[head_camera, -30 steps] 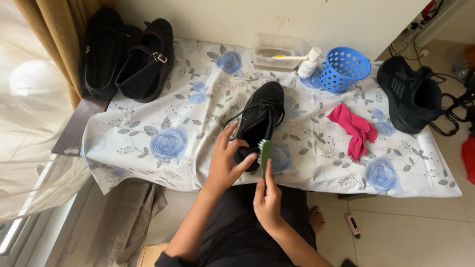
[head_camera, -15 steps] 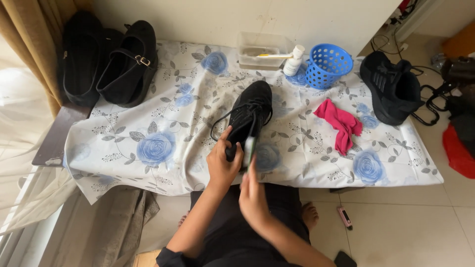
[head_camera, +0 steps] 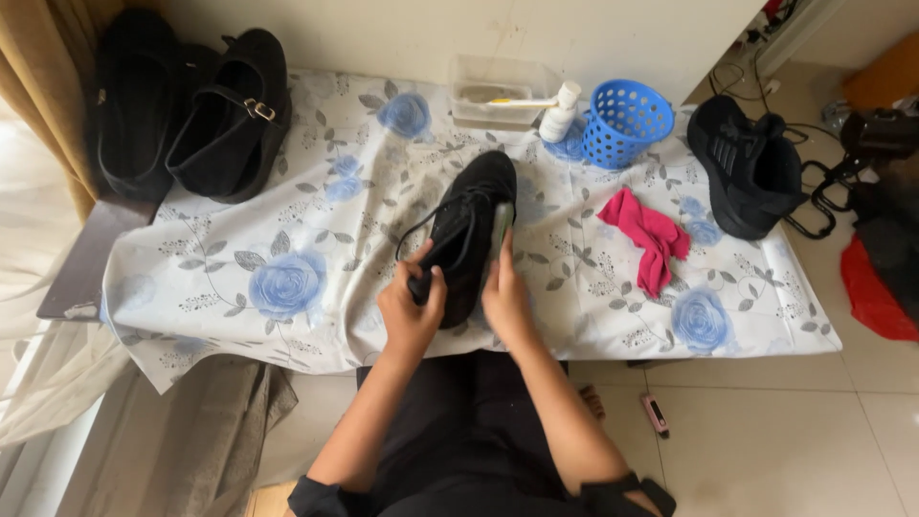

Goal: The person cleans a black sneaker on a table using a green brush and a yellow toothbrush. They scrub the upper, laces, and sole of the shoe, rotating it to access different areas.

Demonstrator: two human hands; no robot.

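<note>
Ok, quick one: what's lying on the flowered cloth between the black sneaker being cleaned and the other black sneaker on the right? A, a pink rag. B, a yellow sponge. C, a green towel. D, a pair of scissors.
A: a crumpled pink rag lies on the cloth between the held sneaker and the far-right sneaker.

A black sneaker [head_camera: 469, 235] is lying on a white cloth [head_camera: 287, 287] patterned with blue roses and grey leaves. To the right, a pink rag [head_camera: 653, 235] and blue perforated basket [head_camera: 624, 123] are showing; far left, black buckled shoes [head_camera: 230, 115] are sitting.
</note>
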